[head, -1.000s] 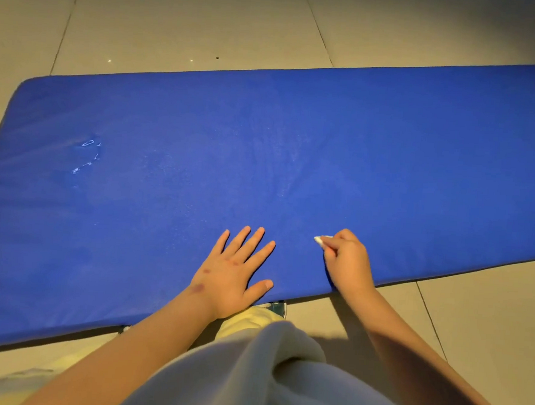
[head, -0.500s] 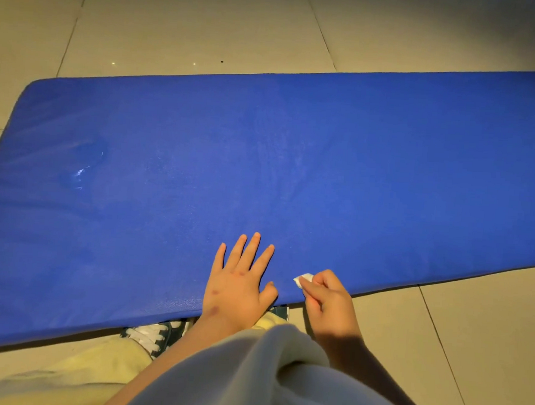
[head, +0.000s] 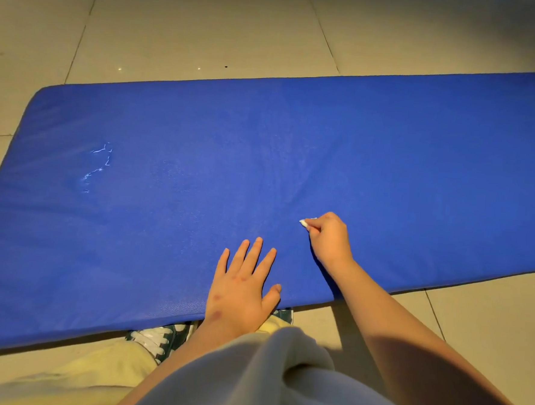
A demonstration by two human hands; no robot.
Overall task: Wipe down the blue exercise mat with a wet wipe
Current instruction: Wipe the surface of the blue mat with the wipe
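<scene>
The blue exercise mat (head: 388, 153) lies flat on the tiled floor and fills the middle of the view. My left hand (head: 242, 288) rests flat on the mat near its front edge, fingers straight and spread. My right hand (head: 330, 237) is curled, and it pinches a small wadded white wet wipe (head: 305, 222) against the mat a little farther in and to the right. Only a tip of the wipe shows past the fingers. A whitish scuffed patch (head: 97, 167) marks the mat's left part.
Pale floor tiles (head: 208, 26) surround the mat on all sides. My shoe with white laces (head: 154, 339) sits partly under the mat's front edge, beside my yellow trouser leg (head: 92, 376). My grey garment (head: 280, 381) fills the bottom of the view.
My right hand with the wipe has slid from the mat's front edge away from me, farther onto the mat. My left hand has stayed flat near the front edge.
</scene>
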